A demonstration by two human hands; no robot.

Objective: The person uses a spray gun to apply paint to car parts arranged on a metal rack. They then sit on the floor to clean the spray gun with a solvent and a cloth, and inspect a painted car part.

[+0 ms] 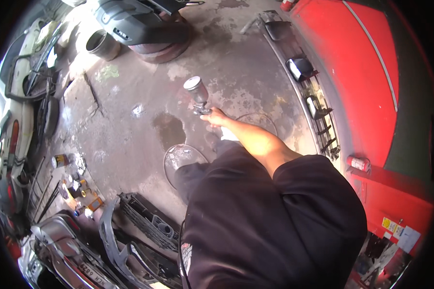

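My right hand is closed around the handle of a spray gun, held out in front of me above the floor. The gun's metal cup stands on top, with a pale lid, tilted slightly to the left. From the black sleeve my right arm reaches forward to it. A thin hose loops over the concrete floor beside my feet, and another curve of it shows behind my right forearm. My left hand is out of sight.
Ahead, a dark plastic car part rests over a drum, beside a metal bucket. A rack holding small black parts stands right, near a red panel. Bumpers, a grille and cans lie left.
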